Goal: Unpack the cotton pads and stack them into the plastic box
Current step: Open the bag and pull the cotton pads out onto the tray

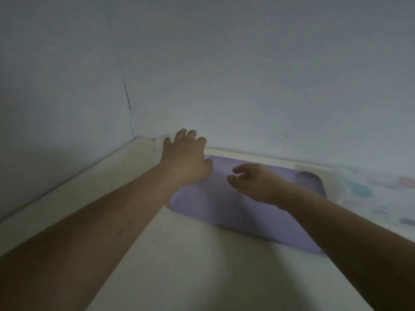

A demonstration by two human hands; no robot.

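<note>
Head view: left hand and right hand, fingers loosely spread (empty), above lilac mat

Both hands, left and right, reach empty over a purple mat on the white table.

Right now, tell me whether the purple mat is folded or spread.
Spread: the purple mat lies flat in one layer on the white table; no fold shows.

No text was legible. Coloured markings on the printed white surface at 3 o'clock were too blurred to read.
</note>
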